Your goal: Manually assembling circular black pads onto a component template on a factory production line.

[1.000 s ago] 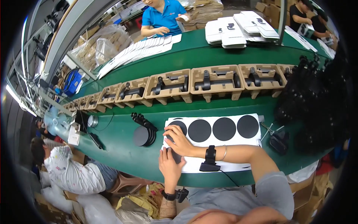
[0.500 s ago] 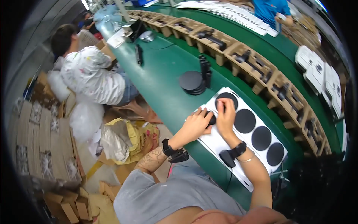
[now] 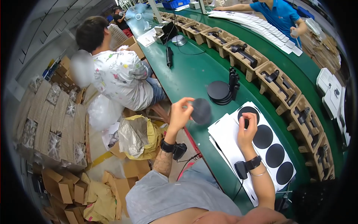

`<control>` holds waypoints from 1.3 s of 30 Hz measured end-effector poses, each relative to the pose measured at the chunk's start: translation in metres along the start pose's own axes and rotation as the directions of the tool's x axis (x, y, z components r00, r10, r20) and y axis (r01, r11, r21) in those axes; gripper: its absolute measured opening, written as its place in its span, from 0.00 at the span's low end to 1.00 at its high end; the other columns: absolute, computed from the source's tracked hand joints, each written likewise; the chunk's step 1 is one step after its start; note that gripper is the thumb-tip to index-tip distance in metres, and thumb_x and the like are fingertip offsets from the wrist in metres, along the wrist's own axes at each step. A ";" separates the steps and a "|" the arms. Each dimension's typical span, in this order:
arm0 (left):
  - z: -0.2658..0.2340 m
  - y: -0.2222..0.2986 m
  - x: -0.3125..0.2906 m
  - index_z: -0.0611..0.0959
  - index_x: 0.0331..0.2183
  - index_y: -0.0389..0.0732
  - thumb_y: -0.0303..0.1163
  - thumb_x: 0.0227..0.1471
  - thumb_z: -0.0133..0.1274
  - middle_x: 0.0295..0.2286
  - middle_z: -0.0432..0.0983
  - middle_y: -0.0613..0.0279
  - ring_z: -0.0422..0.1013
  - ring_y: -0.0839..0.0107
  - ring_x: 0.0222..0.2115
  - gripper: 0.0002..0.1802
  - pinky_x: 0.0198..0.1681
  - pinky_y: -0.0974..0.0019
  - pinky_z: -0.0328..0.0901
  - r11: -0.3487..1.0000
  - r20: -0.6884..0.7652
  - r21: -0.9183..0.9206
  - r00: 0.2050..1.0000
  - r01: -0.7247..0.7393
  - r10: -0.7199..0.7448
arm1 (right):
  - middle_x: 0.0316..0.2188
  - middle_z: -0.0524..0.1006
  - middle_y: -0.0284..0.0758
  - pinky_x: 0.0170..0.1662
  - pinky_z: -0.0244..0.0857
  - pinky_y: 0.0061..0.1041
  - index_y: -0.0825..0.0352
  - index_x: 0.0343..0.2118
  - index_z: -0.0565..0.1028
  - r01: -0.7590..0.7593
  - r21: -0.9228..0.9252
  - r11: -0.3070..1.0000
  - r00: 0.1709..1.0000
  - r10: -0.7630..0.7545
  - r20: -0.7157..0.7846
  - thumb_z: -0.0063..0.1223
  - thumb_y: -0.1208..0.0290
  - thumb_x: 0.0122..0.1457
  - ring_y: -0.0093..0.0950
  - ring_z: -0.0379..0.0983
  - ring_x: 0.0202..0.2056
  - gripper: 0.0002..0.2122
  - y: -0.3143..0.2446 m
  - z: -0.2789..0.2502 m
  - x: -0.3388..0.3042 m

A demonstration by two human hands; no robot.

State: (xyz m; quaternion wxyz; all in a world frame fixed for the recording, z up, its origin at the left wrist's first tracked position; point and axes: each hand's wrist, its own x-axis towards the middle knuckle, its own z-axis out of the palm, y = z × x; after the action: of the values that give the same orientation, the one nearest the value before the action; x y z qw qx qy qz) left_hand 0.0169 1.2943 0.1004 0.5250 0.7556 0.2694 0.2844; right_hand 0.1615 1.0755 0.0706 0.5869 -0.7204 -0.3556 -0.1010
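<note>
My left hand (image 3: pixel 182 112) pinches a thin round black disc (image 3: pixel 201 111) by its edge, held up over the near edge of the green table (image 3: pixel 179 87). Fingers curled together, my right hand (image 3: pixel 246 131) hovers over the white sheet (image 3: pixel 244 170); what it grips, if anything, is hidden. Several round black pads, one of them a black pad (image 3: pixel 275 156), lie in a row along that sheet, and the farthest is partly behind my right fingers. More white sheets lie under it. Beyond my hands stands a stack of black discs (image 3: pixel 219 90), with upright black parts (image 3: pixel 233 83) beside it.
A row of brown moulded trays (image 3: pixel 244 56) with black parts runs along the table. A black hand tool (image 3: pixel 169 57) lies farther back. A co-worker in a white patterned shirt (image 3: pixel 119 76) sits at left; another in blue (image 3: pixel 279 18) stands across. A yellow bag (image 3: pixel 149 138) and cartons are on the floor.
My left hand has moved left and up off the white sheets, now with a black disc in its fingers. My right hand stays over the row of pads. The whole view has shifted.
</note>
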 end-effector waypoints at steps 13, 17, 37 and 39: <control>0.061 -0.013 -0.050 0.75 0.41 0.31 0.23 0.55 0.43 0.18 0.68 0.67 0.66 0.79 0.12 0.12 0.16 0.77 0.64 0.767 0.097 -0.551 0.938 0.329 -0.333 | 0.31 0.75 0.37 0.33 0.71 0.30 0.68 0.30 0.77 0.504 0.103 0.857 0.809 -0.511 0.290 0.63 0.80 0.41 0.36 0.75 0.33 0.11 0.010 0.005 -0.021; 0.050 -0.011 -0.032 0.76 0.38 0.33 0.28 0.56 0.49 0.21 0.71 0.66 0.69 0.77 0.15 0.10 0.19 0.75 0.64 0.849 0.143 -0.437 0.955 0.296 -0.259 | 0.28 0.78 0.36 0.30 0.71 0.29 0.70 0.29 0.79 0.355 0.077 0.932 0.922 -0.363 0.133 0.60 0.82 0.45 0.33 0.77 0.29 0.07 0.014 0.007 -0.025; 0.067 -0.077 0.132 0.68 0.54 0.31 0.49 0.24 0.73 0.44 0.71 0.35 0.69 0.44 0.46 0.57 0.50 0.56 0.65 0.656 0.583 0.601 0.812 -0.456 0.030 | 0.26 0.80 0.37 0.28 0.71 0.23 0.70 0.29 0.80 0.069 0.092 0.993 0.995 -0.061 -0.079 0.59 0.79 0.50 0.30 0.78 0.26 0.03 0.032 0.042 -0.048; 0.065 -0.069 0.123 0.70 0.53 0.32 0.47 0.26 0.73 0.43 0.72 0.36 0.69 0.43 0.45 0.53 0.48 0.55 0.66 0.658 0.572 0.578 0.815 -0.483 0.095 | 0.27 0.80 0.38 0.29 0.72 0.21 0.71 0.30 0.79 0.028 0.104 0.994 0.992 -0.015 -0.122 0.62 0.77 0.51 0.29 0.79 0.27 0.05 0.031 0.040 -0.046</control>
State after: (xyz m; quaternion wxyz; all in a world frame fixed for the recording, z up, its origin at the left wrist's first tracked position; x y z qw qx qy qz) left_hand 0.1415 1.3605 0.0341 0.1943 0.9765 0.0842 0.0402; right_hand 0.1365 1.0918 0.0092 0.6434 -0.6772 -0.3320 -0.1317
